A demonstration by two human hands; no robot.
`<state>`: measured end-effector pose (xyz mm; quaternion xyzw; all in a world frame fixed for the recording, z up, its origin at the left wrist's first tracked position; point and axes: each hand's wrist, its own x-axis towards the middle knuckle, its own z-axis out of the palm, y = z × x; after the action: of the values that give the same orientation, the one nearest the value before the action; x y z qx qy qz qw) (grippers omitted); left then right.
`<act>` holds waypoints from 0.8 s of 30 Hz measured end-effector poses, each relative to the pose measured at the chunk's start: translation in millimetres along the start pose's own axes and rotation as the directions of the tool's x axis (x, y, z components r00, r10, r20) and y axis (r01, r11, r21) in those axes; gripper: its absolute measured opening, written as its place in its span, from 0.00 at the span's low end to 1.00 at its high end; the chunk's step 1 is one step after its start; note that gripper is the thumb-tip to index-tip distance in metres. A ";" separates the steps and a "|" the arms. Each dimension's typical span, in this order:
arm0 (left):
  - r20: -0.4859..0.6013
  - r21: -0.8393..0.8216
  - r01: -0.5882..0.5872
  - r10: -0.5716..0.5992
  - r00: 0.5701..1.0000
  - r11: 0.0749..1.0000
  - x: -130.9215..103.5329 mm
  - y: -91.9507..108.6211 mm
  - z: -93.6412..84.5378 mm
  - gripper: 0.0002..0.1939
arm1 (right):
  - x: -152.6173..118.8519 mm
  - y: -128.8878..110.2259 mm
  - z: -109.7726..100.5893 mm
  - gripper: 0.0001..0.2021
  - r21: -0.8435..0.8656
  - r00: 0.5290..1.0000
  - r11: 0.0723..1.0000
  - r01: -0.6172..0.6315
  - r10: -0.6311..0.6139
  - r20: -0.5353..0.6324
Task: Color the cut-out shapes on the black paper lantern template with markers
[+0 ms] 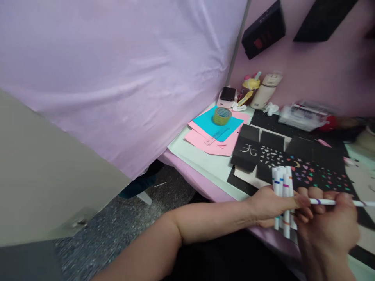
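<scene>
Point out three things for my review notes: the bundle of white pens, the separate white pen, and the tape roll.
Bundle of white pens [283, 185]: head view, upper part, above the hand.
Separate white pen [326, 202]: head view, bare barrel.
Tape roll [221, 120]: head view, outer wall.

And there it is, just beyond the left hand [267, 203]: one pale character on the black card [245, 159], 无 or perhaps 元 (a tough one to call)! Farther out, to that hand's left, the clear ruler [216, 137] shows its scale, figures too small to read. Far beyond the hand, lettering on the dark box [265, 30] is blurred.
</scene>
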<state>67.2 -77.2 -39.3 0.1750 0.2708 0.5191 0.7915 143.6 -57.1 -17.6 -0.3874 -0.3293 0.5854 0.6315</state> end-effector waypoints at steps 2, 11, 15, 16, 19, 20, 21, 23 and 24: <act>-0.035 0.018 -0.040 0.041 0.999 0.999 -1.7 -4.5 -1.4 0.22 | -1.7 3.3 -3.7 0.14 0.022 0.997 0.997 -0.072 0.072 -0.005; -0.052 -0.110 0.073 -0.079 0.996 0.991 7.3 13.6 -8.7 0.13 | 40.8 -14.1 -20.8 0.16 -0.055 0.992 0.998 0.013 -0.006 0.130; -0.076 -0.284 0.115 -0.142 0.987 0.952 24.3 51.9 -15.4 0.05 | 60.6 -27.0 -13.5 0.12 -0.316 0.971 0.941 0.120 -0.044 0.235; -0.085 -0.294 0.122 -0.154 0.984 0.948 30.2 60.2 -17.5 0.04 | 65.8 -26.7 -9.3 0.13 -0.408 0.969 0.895 0.180 -0.091 0.229; -0.098 -0.253 0.122 -0.150 0.984 0.960 49.2 79.1 -23.3 0.04 | 85.2 -19.7 9.1 0.13 -0.702 0.939 0.626 0.340 -0.187 0.288; -0.099 -0.235 0.119 -0.145 0.985 0.965 55.4 84.0 -24.6 0.05 | 92.5 -16.3 16.9 0.12 -0.772 0.923 0.506 0.386 -0.199 0.331; -0.094 -0.212 0.113 -0.135 0.986 0.971 61.4 88.8 -25.4 0.05 | 99.6 -12.8 25.1 0.11 -0.825 0.908 0.381 0.417 -0.203 0.366; -0.080 -0.171 0.098 -0.113 0.990 0.980 72.6 99.2 -25.9 0.07 | 112.4 -5.9 42.3 0.10 -0.889 0.902 0.170 0.425 -0.159 0.401; -0.074 -0.151 0.088 -0.100 0.992 0.985 77.9 105.0 -25.9 0.08 | 117.9 -2.7 50.7 0.11 -0.906 0.905 0.087 0.415 -0.146 0.401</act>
<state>-0.4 36.1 -20.5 0.0816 0.2715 0.5064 0.8144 112.4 65.4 4.8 -0.5677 -0.7596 0.1329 0.2881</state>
